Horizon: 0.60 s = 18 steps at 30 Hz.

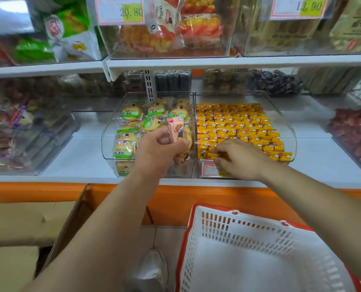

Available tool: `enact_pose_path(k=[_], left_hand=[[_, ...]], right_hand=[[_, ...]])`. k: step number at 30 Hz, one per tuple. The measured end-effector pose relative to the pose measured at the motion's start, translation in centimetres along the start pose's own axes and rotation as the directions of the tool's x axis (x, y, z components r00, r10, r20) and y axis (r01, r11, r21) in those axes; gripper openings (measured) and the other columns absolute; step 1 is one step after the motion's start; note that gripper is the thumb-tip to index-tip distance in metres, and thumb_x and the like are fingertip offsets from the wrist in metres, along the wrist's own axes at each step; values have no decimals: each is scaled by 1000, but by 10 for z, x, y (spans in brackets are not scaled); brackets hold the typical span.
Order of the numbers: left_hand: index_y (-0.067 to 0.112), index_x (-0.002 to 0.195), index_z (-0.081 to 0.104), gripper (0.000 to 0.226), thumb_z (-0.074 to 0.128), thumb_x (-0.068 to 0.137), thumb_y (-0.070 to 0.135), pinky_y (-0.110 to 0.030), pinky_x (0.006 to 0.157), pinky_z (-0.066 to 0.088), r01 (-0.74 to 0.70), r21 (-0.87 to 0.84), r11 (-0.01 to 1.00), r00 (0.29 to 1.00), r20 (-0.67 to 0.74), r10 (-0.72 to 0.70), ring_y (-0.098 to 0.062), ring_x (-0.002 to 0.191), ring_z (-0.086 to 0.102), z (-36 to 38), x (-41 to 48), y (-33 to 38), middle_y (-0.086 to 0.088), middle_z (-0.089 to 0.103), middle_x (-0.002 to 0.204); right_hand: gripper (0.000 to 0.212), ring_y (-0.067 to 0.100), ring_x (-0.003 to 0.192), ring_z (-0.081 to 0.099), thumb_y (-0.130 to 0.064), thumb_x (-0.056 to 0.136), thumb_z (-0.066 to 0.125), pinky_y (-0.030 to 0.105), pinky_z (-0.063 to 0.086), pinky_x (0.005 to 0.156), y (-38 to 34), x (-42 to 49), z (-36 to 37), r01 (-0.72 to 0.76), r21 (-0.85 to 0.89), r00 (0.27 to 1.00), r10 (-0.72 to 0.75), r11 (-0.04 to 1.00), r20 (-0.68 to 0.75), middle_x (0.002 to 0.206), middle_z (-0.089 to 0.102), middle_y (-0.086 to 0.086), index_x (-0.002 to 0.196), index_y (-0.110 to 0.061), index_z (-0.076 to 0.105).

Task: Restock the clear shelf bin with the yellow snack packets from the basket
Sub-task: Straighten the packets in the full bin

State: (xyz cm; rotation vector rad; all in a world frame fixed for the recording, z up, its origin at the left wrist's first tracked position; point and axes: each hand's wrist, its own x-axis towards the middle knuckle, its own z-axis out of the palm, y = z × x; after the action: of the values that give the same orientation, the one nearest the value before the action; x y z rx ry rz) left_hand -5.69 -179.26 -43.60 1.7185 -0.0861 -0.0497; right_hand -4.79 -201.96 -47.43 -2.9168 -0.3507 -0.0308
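A clear shelf bin (286, 123) holds rows of several small yellow snack packets (238, 125). My right hand (238, 159) reaches into the bin's front left corner, its fingers curled on a yellow packet (214, 155) there. My left hand (160, 148) is raised over the neighbouring bin and grips a pink packet (178, 128) with a cartoon figure on it. The white basket with a red rim (198, 232) stands below at the lower right; no packets show inside it.
The left clear bin (108, 140) holds round cakes in green-labelled wrappers. More clear bins of snacks fill both shelves around it. An orange ledge (196, 192) runs below the shelf. An open cardboard box (28, 224) sits at the lower left. A shoe (152, 268) shows on the floor.
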Motion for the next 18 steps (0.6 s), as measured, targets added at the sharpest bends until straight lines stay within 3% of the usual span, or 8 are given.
enact_pose_path(k=[2,6,9,12,14,18], left_hand=[[14,105,73,16,76,90,18,-28,63,63,15,-8,1000,1000,4,-15,-23,76,72,1,0,-1,-1,76,81],[21,102,73,12,75,91,16,-44,74,63,54,-19,998,997,58,-53,-27,79,70,8,-1,-3,-9,76,89],[22,104,74,14,75,91,17,-40,71,61,53,12,999,990,129,-54,-33,81,70,14,-4,-3,-10,77,93],[21,116,73,25,74,92,18,-33,70,58,8,66,998,976,217,-23,-26,86,69,25,-6,-1,-8,75,102],[18,115,75,24,74,91,15,-25,65,56,-47,112,993,962,272,16,-21,85,69,33,-8,1,-5,72,105],[13,113,72,30,79,84,9,-26,60,60,-29,76,997,960,281,7,-22,79,72,44,-10,3,-10,74,100]], right_hand=[[47,21,123,46,-48,95,55,39,43,96,0,-4,2,6,2,1000,-6,1000,9,133,56,-4,139,-30,53],[60,20,128,38,-51,90,61,38,39,103,-3,-12,-1,-28,4,999,28,1000,-35,139,47,-4,144,-29,46],[55,12,119,49,-42,91,65,29,43,94,-9,-22,-13,-4,324,963,91,946,-252,132,53,-11,142,-33,47],[45,8,103,62,-34,95,63,31,53,85,-20,-26,-29,57,719,958,166,693,-236,120,60,-18,137,-41,50],[40,9,105,64,-33,96,61,40,55,91,-25,-27,-37,50,780,977,130,624,-167,121,62,-17,134,-41,53],[27,13,99,66,-24,91,70,41,59,86,-20,-30,-40,69,738,973,120,672,-200,114,67,-13,116,-32,68]])
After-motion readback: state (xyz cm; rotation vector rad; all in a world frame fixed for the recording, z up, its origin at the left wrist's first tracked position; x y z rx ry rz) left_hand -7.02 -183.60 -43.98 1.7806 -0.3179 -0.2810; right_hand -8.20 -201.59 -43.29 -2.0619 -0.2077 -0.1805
